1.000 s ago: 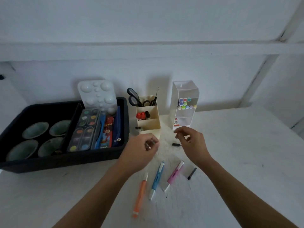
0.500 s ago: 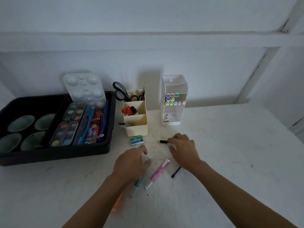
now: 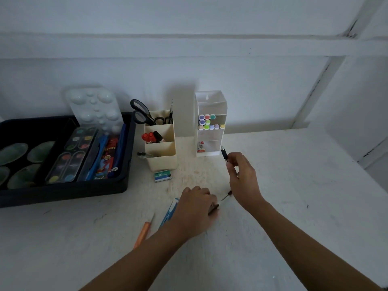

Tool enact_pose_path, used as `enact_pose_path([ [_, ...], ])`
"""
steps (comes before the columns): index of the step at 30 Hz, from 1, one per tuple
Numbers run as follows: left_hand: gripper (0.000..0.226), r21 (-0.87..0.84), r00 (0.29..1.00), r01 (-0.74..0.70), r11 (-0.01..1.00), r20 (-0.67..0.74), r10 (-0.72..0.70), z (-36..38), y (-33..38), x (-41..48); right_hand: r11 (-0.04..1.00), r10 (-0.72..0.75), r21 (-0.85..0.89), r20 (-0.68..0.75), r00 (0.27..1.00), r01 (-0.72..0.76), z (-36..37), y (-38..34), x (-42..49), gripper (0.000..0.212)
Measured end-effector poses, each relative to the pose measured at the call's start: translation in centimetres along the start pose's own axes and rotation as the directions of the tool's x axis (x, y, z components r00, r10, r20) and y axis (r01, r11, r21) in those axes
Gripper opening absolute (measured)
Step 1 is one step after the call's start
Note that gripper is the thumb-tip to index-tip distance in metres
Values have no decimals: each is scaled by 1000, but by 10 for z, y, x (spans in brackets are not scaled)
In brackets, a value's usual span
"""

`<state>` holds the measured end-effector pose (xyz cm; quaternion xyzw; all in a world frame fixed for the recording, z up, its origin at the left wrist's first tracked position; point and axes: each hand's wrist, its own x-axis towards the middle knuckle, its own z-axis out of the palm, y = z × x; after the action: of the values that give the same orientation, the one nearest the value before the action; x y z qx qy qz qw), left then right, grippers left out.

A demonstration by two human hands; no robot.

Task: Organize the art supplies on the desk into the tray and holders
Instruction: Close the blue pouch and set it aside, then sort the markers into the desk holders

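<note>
**Short black pen lifted toward the holders**

At the far left, the black tray is seen already loaded with paint sets and cups. Just beside it stands the cream holder, with scissors and red markers in its tiers, and a small green box lies at its foot. Nearer the person, an orange pen and a blue pen are left loose on the desk.

The left hand is lowered onto the desk over the blue pen's far end, with the fingers curled down. A dark tip shows at the fingertips, but whether anything is gripped cannot be told.

To the right, the short black pen is pinched at its lower end by the right hand and held above the desk, close in front of the clear holder. A thin dark stick lies on the desk between the two hands.

The pen is probably best turned upright before an open compartment is chosen. It should be lowered rather than dropped, so that the light holder is not knocked.
</note>
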<state>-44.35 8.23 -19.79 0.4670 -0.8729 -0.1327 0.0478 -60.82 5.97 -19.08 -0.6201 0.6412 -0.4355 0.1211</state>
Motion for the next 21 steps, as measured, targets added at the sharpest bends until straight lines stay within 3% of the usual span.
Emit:
enact_pose_path([
  [6, 17, -127, 997, 5, 992, -71, -14, -12, -3, -7, 980, 146, 129, 35, 989, -149, -16, 4, 0, 15],
  [9, 7, -241, 985, 73, 968, -136, -108, -34, -17, -19, 953, 162, 246, 80, 984, -177, -19, -8, 6, 17],
  [13, 6, -337, 946, 116, 934, -248, -207, -80, -53, -42, 948, 122, 275, 150, 981, -160, -9, -31, 13, 20],
  [17, 11, -368, 848, 38, 929, -479, -225, -124, -87, -64, 971, 55, 214, 216, 975, -103, 10, -59, 17, 24],
  [21, 16, -282, 760, 6, 959, -622, -187, -141, -110, -55, 998, -23, 55, 267, 963, 9, 29, -85, 27, 20],
])
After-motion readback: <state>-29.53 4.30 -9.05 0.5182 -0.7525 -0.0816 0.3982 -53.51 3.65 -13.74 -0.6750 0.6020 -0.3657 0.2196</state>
